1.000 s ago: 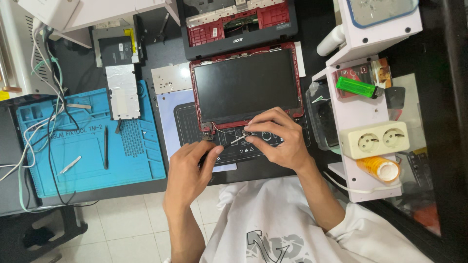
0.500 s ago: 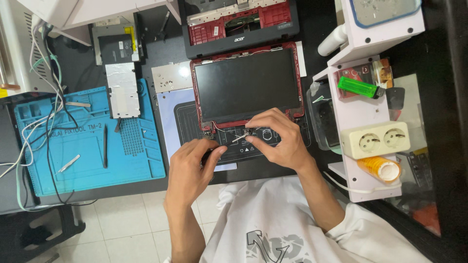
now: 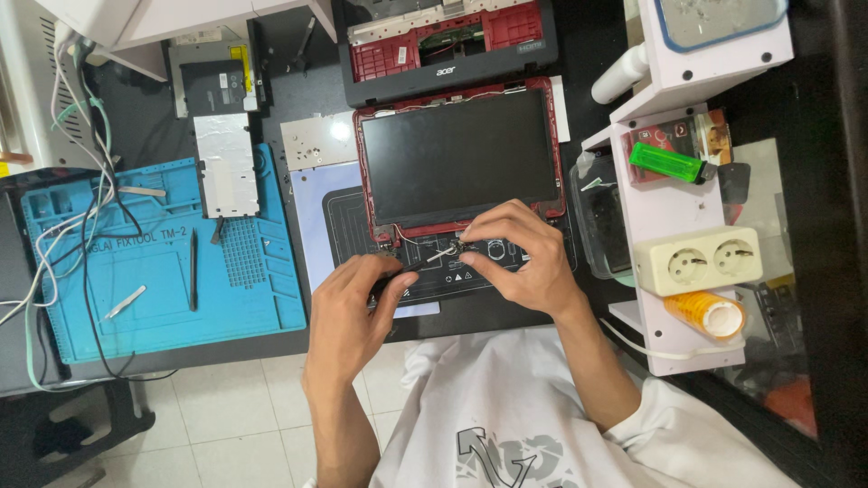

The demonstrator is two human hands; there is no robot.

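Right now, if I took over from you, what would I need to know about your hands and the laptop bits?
Left hand: resting on the black work mat, fingers curled at its front edge; whether it holds anything is hidden.
Right hand: pinching a small metal tool at the lower edge of the red-framed screen panel.
The panel lies flat, apart from the red laptop base above it.
Done: laptop separated.
Left: the work at that lower edge.
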